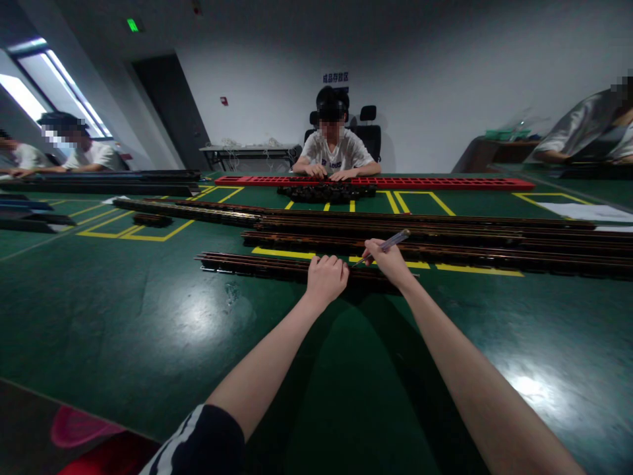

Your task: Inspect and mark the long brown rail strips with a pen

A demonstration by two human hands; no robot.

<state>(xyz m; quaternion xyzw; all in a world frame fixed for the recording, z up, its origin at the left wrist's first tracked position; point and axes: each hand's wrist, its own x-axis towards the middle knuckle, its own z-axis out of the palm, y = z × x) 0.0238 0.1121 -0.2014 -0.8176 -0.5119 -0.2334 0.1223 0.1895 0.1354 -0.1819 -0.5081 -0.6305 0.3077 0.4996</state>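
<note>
My left hand [327, 276] is closed over a long dark slatted strip [257, 265], its fingers curled across the top and pressing it to the green table. In my right hand [388, 260] is a slim screwdriver-like tool [394, 240] with a pale translucent handle, gripped in a pinch. Its thin tip points down and left, at the strip close beside my left fingertips. Whether the tip touches the strip I cannot tell. My right hand partly covers the strip's right end.
Behind the strip lies a bundle of long dark strips [445, 247]. Yellow tape lines [284, 253] mark the table. Farther off are a pile of dark pieces [326, 192], a red slotted rail [445, 183] and a seated person [336, 148]. Other people sit left and right.
</note>
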